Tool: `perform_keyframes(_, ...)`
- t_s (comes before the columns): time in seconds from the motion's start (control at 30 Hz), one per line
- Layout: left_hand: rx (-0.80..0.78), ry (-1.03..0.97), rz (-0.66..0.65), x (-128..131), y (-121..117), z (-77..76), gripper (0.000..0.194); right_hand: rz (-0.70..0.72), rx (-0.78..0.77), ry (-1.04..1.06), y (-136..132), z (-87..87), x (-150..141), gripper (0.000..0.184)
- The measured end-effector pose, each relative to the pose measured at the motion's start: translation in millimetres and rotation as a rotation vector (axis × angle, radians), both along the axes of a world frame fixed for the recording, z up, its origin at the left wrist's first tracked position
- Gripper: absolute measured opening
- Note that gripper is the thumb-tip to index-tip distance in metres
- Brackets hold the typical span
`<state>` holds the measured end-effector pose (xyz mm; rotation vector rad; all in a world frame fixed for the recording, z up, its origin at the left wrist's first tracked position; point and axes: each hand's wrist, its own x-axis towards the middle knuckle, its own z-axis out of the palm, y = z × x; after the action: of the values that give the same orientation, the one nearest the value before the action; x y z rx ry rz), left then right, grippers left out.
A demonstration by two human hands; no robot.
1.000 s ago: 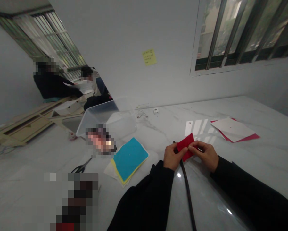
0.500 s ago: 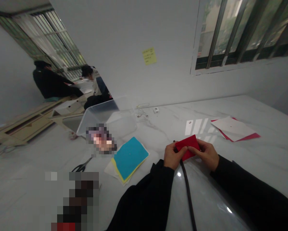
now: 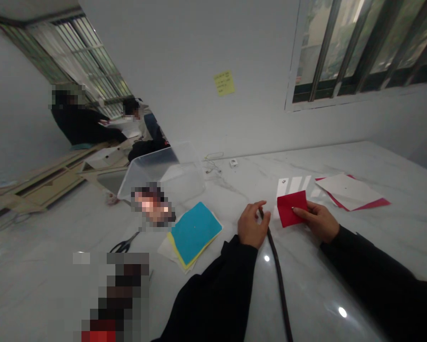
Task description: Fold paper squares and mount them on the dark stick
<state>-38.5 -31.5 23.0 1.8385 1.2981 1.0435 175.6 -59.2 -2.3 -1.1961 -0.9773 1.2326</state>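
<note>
My right hand (image 3: 323, 222) pinches a folded piece of red paper (image 3: 289, 209) by its right side, with the thumb on the front face. Just left of it, my left hand (image 3: 251, 225) is off the paper, with thumb and index finger apart. A long dark strip or cord (image 3: 279, 275) runs from the table's near edge up to my left hand, its tip showing between thumb and fingers. Whether those fingers touch it, I cannot tell. A blue sheet (image 3: 197, 232) over yellow and white sheets lies left of my hands.
White and magenta sheets (image 3: 352, 191) lie at the right. Scissors (image 3: 124, 244) and a clear plastic bin (image 3: 190, 178) are on the left. A small white block (image 3: 233, 163) and thin wires (image 3: 213, 167) sit by the wall. Two people (image 3: 88, 121) sit in the background.
My left hand has let go of the red paper and its fingers have parted. My right hand has carried the paper slightly right. The view has shifted a little.
</note>
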Motion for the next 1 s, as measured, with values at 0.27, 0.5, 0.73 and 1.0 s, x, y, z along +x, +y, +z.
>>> perform_keyframes(0.27,0.057,0.351,0.004,0.3,-4.1,-6.5,0.054,0.283,-0.028,0.004,0.5,-0.4,11.1,0.038)
perform_keyframes(0.5,-0.095,0.046,0.073,-5.0,9.6,-5.2,0.06,0.391,0.011,-0.062,1.5,2.2,14.0,0.036)
perform_keyframes(0.73,-0.596,-0.553,-0.23,0.3,13.5,3.1,0.053,0.381,0.042,-0.119,3.7,7.4,20.5,0.033)
perform_keyframes(1.0,-0.717,-0.699,-0.398,1.2,6.1,14.2,0.042,0.284,0.374,-0.523,-1.0,34.0,23.5,0.015)
